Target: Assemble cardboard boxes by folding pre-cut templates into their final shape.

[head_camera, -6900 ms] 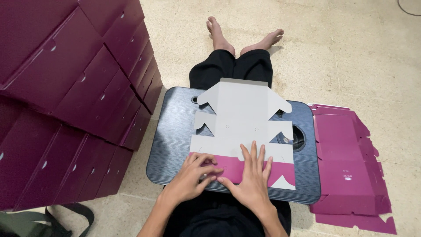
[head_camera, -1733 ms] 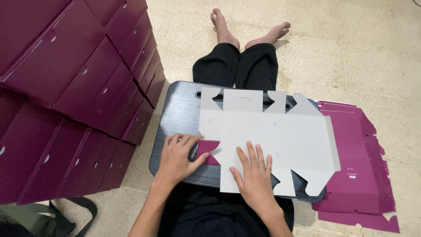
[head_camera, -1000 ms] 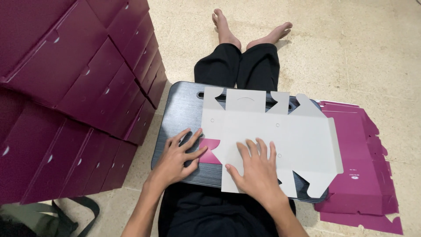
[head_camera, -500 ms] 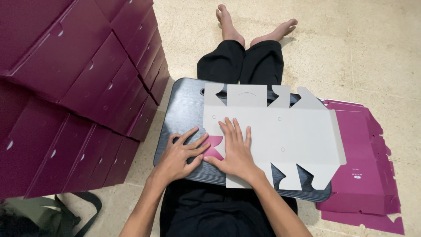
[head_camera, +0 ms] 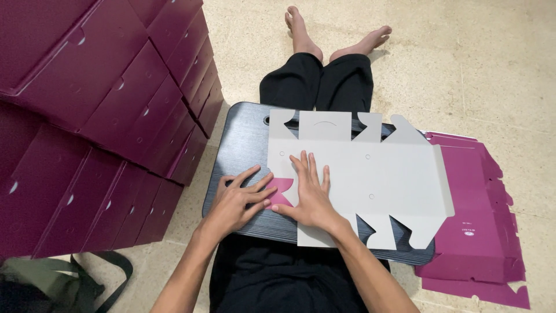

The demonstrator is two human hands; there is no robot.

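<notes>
Both grips released: our right hand (head_camera: 310, 197) flat on the white box blank (head_camera: 370, 174), left hand (head_camera: 234, 200) fingering its magenta flap (head_camera: 282, 190) on the dark surface (head_camera: 243, 150).

flat die-cut cardboard box blank (head_camera: 359, 179) | grey-white side up, magenta corner flap folded over at left | lies unfolded across dark lap board (head_camera: 237, 150), notched tabs along edges

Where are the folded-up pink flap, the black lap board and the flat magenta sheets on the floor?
Folded pink flap (head_camera: 282, 188), head view, its middle.
Black lap board (head_camera: 243, 148), head view, bare left part.
Flat magenta sheets (head_camera: 478, 226), head view, top sheet.
</notes>
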